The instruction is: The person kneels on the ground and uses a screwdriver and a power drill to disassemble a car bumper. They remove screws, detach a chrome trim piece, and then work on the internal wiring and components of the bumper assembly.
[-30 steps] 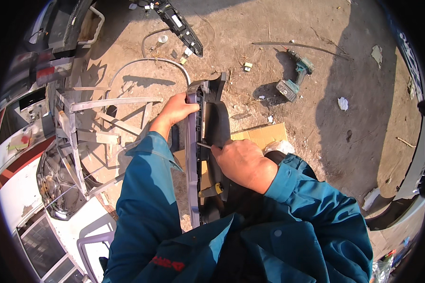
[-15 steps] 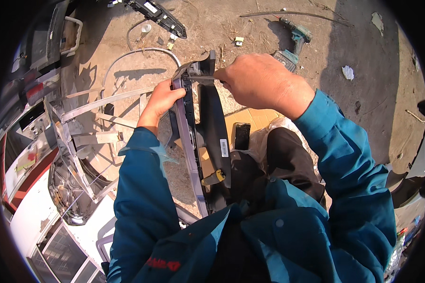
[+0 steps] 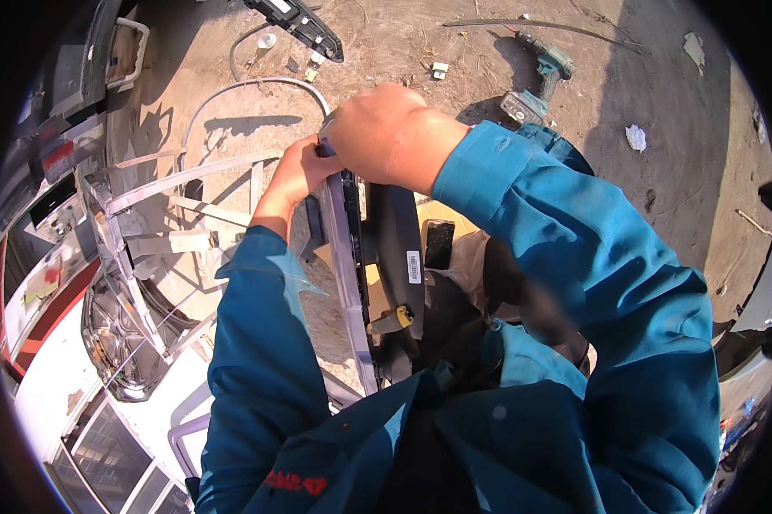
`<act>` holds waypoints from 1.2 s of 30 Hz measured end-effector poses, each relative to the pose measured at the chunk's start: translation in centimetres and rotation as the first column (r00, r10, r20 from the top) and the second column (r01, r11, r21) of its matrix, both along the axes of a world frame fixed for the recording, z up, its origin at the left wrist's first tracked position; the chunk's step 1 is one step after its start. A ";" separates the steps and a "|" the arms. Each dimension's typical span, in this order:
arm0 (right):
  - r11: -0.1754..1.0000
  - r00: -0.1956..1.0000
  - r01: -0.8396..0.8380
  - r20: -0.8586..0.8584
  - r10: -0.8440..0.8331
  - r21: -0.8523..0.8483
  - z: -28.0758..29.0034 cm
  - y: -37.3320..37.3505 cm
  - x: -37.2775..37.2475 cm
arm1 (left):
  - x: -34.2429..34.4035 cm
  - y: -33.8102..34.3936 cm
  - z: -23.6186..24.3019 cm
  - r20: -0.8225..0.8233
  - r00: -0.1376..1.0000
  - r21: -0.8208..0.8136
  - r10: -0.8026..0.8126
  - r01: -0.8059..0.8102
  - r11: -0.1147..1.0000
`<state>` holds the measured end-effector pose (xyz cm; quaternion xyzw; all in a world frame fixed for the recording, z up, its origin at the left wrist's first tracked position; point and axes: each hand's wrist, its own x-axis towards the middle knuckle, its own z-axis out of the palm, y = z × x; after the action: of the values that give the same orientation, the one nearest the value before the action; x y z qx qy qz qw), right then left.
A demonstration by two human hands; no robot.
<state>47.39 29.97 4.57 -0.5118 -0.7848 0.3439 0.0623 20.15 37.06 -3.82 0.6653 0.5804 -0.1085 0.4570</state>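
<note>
Clamped on the upper end of a long grey-and-black panel [image 3: 392,244] between blue sleeves [image 3: 266,343], the left hand [image 3: 298,178] steadies it; the right hand [image 3: 384,134] covers that end, its grip hidden. Work looks unfinished; what is done cannot be told. Beyond lies a drill [image 3: 548,84].

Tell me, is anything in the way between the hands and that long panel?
Nothing visible is. The left hand holds the far end of the panel; the right hand covers that end, hiding what lies beneath. The yellow piece sits nearer the body.
</note>
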 end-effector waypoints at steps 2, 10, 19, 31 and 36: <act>0.999 0.999 0.015 0.049 -0.014 -0.031 0.3 1.0 -0.6 | 2.2 0.2 1.1 -0.047 0.994 0.056 -0.102 0.105 0.993; 0.980 0.950 -0.193 0.241 0.200 -0.049 0.0 1.7 -1.4 | -3.2 -2.8 -0.8 0.355 0.896 -0.174 0.268 -0.219 0.960; 0.985 0.921 -0.173 0.351 0.171 -0.027 -0.7 -0.3 -0.2 | -0.8 -10.2 -2.8 0.289 0.892 -0.017 0.348 -0.359 0.933; 0.998 0.951 -0.060 0.306 0.048 0.030 -2.3 -2.3 -0.3 | -1.3 -10.7 -3.4 0.259 0.911 0.007 0.320 -0.333 0.943; 0.996 0.965 -0.042 0.261 0.022 0.073 -3.9 -3.3 0.7 | -1.5 -11.0 -3.6 0.314 0.891 0.000 0.328 -0.346 0.938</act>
<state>48.05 26.69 0.70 -0.5370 -0.8070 0.2441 -0.0267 18.64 26.03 -7.43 0.5756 0.6111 0.0941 0.5352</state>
